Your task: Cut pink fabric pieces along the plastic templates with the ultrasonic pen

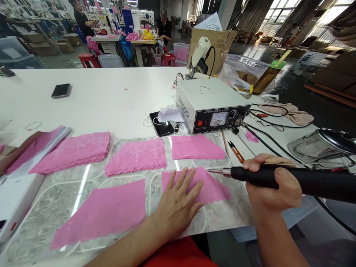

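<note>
My left hand (180,200) lies flat, fingers spread, on a cut piece of pink fabric (214,189). My right hand (274,185) grips a thick black ultrasonic handpiece (256,176). Its thin metal tip points left, just over the fabric's upper edge; whether it touches cannot be made out. Left of my hand lies a larger plain pink piece (111,213). Behind are a lace-patterned stack (139,155), another plain pink piece (196,147) and a scalloped lace stack (80,150). All rest on a clear, grey-patterned mat (63,204).
Behind the fabric stands a white generator box (214,100) with a dial and cables. Orange thread snips (236,151), a glass jar (319,146) and a black phone (161,123) lie near. At left, another person's forearm (20,152) holds pink fabric beside a white device (16,204).
</note>
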`<state>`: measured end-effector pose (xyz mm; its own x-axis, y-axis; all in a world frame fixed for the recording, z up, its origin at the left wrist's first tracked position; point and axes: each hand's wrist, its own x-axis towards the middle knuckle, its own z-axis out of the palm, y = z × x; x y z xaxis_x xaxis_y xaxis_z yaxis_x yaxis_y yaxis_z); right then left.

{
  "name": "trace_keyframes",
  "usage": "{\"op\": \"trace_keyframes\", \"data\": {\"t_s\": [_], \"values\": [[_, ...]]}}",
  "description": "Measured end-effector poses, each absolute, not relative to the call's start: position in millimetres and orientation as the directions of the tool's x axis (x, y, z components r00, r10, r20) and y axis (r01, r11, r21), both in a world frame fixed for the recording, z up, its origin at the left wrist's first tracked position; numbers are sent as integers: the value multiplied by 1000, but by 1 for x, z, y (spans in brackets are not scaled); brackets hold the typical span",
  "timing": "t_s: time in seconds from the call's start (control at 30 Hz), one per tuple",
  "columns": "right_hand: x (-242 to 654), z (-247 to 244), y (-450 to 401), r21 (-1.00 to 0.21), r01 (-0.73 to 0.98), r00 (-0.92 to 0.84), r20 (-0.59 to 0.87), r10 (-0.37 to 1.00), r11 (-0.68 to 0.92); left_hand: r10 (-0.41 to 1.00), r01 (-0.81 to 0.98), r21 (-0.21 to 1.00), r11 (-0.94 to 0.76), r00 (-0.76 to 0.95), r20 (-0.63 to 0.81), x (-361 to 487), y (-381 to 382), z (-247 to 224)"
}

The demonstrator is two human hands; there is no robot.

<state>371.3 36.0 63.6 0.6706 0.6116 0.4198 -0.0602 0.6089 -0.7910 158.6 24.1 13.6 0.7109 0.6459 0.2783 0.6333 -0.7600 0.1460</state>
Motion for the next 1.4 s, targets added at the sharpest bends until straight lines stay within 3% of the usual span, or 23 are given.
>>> {"op": "trace_keyframes", "data": {"t_s": [0.2, 0.43, 1.4], "values": [[348, 61, 46, -780, -113, 606, 437, 665, 615, 641, 658, 72, -749, 694, 329, 127, 18, 26], [334, 54, 50, -791, -142, 505, 459, 730, 596, 709, 727, 89, -680, 623, 330, 96, 11, 10], [317, 60, 54, -813, -116, 513, 443, 735, 571, 734, 741, 139, -656, 585, 344, 88, 9, 2]]}}
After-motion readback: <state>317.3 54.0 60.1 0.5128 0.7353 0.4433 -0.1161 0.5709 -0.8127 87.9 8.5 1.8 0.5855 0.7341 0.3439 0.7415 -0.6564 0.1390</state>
